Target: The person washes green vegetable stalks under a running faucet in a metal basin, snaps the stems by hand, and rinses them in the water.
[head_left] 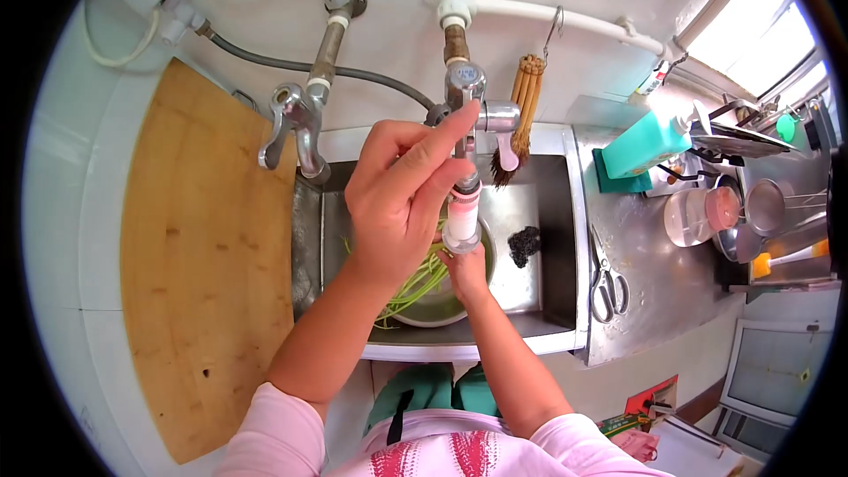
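Likely light, limp and slippery, the green stems (420, 288) in the bowl (440, 309) below frame centre suit a loose mid-bunch hold; left hand (399, 181) overlaps the tap (465, 79), right hand (467, 274) nears the stems, both grips unclear.

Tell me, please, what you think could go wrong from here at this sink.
Some green stems reach past the rim of the bowl, so they might slip out into the sink. The left hand is up at the tap and the right hand is below it, so a strong flow could splash. The scissors lie near the sink and might get knocked.
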`<control>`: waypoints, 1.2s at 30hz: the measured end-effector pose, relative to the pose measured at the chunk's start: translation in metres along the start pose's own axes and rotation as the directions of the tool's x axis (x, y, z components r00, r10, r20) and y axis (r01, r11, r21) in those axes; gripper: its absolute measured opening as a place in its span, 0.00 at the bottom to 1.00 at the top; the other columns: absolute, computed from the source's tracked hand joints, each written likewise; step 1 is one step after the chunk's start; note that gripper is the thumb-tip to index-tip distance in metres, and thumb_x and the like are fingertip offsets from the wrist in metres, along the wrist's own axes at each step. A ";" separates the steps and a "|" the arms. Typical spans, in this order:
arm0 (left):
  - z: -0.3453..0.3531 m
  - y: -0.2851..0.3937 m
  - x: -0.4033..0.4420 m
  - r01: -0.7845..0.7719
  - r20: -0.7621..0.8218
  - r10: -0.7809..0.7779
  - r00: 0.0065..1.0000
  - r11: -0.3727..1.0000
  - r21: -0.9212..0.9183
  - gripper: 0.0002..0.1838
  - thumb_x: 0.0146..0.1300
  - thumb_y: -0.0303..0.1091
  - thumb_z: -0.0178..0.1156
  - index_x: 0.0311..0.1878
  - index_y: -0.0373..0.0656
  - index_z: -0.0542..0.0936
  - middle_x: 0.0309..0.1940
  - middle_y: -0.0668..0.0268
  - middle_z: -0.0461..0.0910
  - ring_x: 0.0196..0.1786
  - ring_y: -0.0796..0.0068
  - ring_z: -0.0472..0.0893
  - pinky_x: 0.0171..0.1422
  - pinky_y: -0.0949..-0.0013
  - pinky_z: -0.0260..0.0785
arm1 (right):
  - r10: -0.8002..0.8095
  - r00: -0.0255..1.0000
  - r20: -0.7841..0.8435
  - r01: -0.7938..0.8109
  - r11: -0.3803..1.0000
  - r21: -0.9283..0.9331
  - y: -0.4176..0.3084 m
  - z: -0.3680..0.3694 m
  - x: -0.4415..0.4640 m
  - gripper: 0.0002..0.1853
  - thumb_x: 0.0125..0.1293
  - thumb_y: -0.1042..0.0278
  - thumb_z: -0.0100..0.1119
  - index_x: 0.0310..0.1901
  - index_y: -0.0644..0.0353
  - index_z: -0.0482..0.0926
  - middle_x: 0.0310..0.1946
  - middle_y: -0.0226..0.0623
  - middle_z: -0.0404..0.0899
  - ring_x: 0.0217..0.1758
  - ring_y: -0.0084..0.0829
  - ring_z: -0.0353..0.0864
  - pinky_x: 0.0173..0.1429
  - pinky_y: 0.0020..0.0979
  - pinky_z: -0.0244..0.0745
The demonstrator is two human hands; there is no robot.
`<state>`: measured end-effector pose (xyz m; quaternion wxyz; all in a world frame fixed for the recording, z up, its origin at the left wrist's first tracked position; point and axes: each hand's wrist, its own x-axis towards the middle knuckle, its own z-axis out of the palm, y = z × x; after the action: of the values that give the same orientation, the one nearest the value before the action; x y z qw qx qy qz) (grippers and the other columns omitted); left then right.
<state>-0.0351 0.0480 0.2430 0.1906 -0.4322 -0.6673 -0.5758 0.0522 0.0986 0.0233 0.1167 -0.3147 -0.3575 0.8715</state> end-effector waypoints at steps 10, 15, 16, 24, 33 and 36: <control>0.007 0.001 0.019 -0.141 0.001 0.143 0.990 0.982 0.129 0.15 0.41 0.26 0.67 0.37 0.41 0.83 0.20 0.72 0.72 0.26 0.79 0.66 0.28 0.77 0.58 | 0.030 0.997 0.072 -0.033 0.998 0.049 0.021 -0.015 0.002 0.20 0.62 0.73 0.52 0.56 0.55 0.66 0.49 0.27 0.73 0.52 0.24 0.73 0.52 0.29 0.68; 0.008 -0.003 0.018 -0.156 -0.002 0.158 0.987 0.978 0.137 0.15 0.40 0.26 0.68 0.36 0.42 0.84 0.19 0.73 0.72 0.25 0.79 0.66 0.27 0.76 0.57 | 0.033 0.998 0.061 -0.035 0.999 0.040 0.019 -0.010 -0.003 0.20 0.61 0.72 0.52 0.56 0.54 0.66 0.49 0.28 0.73 0.51 0.26 0.74 0.53 0.32 0.67; 0.009 -0.004 0.019 -0.162 -0.001 0.164 0.987 0.978 0.132 0.14 0.40 0.26 0.68 0.36 0.42 0.84 0.19 0.73 0.72 0.25 0.79 0.66 0.27 0.77 0.57 | 0.022 0.999 0.047 -0.024 0.999 0.042 0.017 -0.007 -0.005 0.20 0.62 0.71 0.52 0.56 0.54 0.66 0.48 0.28 0.73 0.50 0.26 0.75 0.52 0.31 0.67; 0.001 -0.009 -0.001 -0.198 -0.032 0.207 0.978 0.965 0.174 0.11 0.47 0.20 0.62 0.37 0.37 0.81 0.25 0.67 0.76 0.29 0.75 0.71 0.33 0.76 0.63 | -0.073 0.997 0.005 0.073 0.997 0.014 0.027 -0.005 -0.002 0.18 0.64 0.63 0.47 0.56 0.52 0.66 0.46 0.28 0.75 0.48 0.26 0.76 0.47 0.29 0.69; -0.058 -0.153 -0.296 0.419 -0.090 -0.849 0.521 0.162 0.894 0.30 0.52 0.26 0.55 0.59 0.35 0.56 0.45 0.46 0.73 0.48 0.47 0.74 0.52 0.53 0.65 | -0.023 0.999 -0.050 0.021 0.999 -0.043 0.062 -0.039 0.005 0.12 0.63 0.64 0.50 0.47 0.54 0.67 0.37 0.32 0.75 0.49 0.34 0.75 0.52 0.44 0.64; -0.054 -0.171 -0.308 0.628 0.005 -0.993 0.118 0.079 0.775 0.32 0.54 0.29 0.54 0.61 0.32 0.54 0.48 0.41 0.71 0.50 0.44 0.72 0.56 0.53 0.63 | 0.001 0.997 -0.079 -0.003 1.000 -0.030 0.058 -0.042 0.000 0.11 0.64 0.67 0.49 0.47 0.55 0.67 0.37 0.32 0.75 0.46 0.33 0.77 0.48 0.39 0.69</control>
<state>-0.0142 -0.1061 -0.0773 -0.2693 0.0034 -0.9485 -0.1670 0.0798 0.0803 -0.0405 0.1252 -0.3511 -0.3656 0.8529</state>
